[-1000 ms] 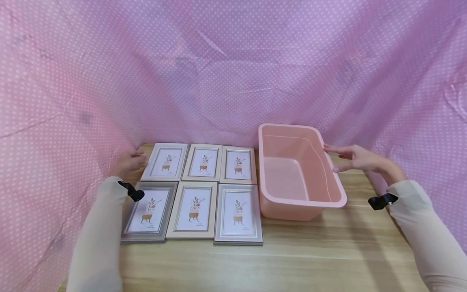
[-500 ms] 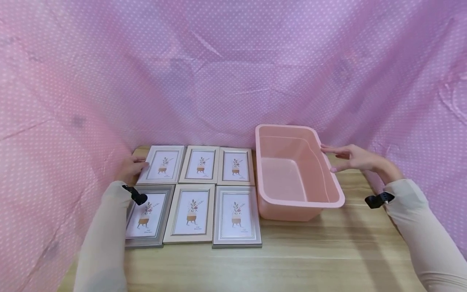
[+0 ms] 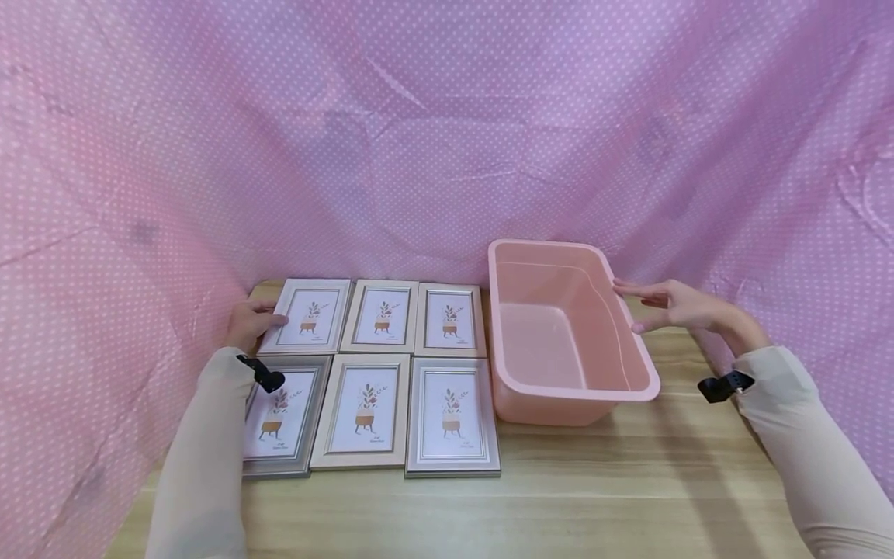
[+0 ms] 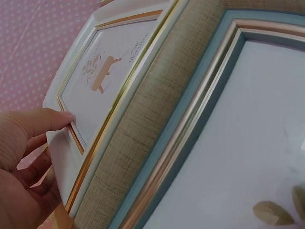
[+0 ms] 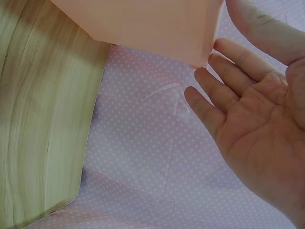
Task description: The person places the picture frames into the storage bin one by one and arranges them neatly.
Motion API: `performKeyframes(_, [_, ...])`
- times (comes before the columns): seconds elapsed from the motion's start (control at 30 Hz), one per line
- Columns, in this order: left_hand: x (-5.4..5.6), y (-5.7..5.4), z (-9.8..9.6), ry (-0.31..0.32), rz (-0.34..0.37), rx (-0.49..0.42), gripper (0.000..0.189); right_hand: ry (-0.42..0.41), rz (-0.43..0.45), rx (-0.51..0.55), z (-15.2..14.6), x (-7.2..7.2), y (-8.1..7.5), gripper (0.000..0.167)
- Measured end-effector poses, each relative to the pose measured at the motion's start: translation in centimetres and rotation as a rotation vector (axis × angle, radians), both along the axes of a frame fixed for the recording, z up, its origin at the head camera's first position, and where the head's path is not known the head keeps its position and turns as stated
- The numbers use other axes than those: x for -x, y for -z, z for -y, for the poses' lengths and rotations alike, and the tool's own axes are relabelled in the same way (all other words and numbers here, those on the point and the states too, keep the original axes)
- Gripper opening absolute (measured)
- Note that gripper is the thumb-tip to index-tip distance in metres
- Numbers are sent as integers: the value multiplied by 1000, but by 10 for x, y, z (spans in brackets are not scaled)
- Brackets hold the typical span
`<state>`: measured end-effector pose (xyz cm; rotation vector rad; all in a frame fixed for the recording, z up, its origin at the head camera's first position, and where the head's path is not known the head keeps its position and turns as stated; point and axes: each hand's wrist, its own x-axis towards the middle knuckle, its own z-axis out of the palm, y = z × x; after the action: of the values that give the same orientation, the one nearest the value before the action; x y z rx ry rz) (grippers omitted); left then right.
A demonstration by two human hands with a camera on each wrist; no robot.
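Note:
A white picture frame [image 3: 310, 314] lies at the back left of the table. My left hand [image 3: 250, 324] pinches its left edge, thumb over the border and fingers curled beneath. In the left wrist view that frame [image 4: 102, 71] is tilted beside the grey frame [image 4: 157, 90], thumb on its inner moulding. My right hand [image 3: 687, 305] is at the right rim of a pink plastic bin [image 3: 580, 393], fingers extended. In the right wrist view the straight fingertips are right at the bin's side [image 5: 157, 28], with the palm facing the camera.
Two cream frames [image 3: 381, 317] continue the back row. In front lie the grey frame [image 3: 279, 419], another cream frame [image 3: 363, 411] and a silver frame [image 3: 452, 419]. The wooden table [image 3: 594, 505] meets a pink dotted curtain [image 3: 447, 155] at the back and sides.
My left hand has moved in to the white frame's left edge and taken hold of it. The head view has shifted slightly. My right hand stays at the bin's rim.

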<state>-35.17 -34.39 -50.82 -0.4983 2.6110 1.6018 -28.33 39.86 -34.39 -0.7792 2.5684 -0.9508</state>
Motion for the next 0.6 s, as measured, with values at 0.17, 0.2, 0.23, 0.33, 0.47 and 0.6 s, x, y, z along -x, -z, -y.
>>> performKeyframes(0.17, [3,1,1,-21,30,-23,63,7,7,3,1,0,1,72])
performKeyframes(0.2, [3,1,1,-26,33,-33,64,9,11,1,1,-1,0,72])
performKeyframes(0.23, [3,1,1,-31,38,-42,64,12,17,-5,1,-1,0,72])
performKeyframes(0.33, [3,-1,0,-43,46,-48,63,13,29,-18,1,-1,-1,73])
performKeyframes(0.47, [4,-4,-3,-53,76,-42,65,7,31,-27,1,0,-2,74])
performKeyframes(0.6, [8,-10,-7,-41,83,-65,67,22,18,-44,1,0,-1,74])
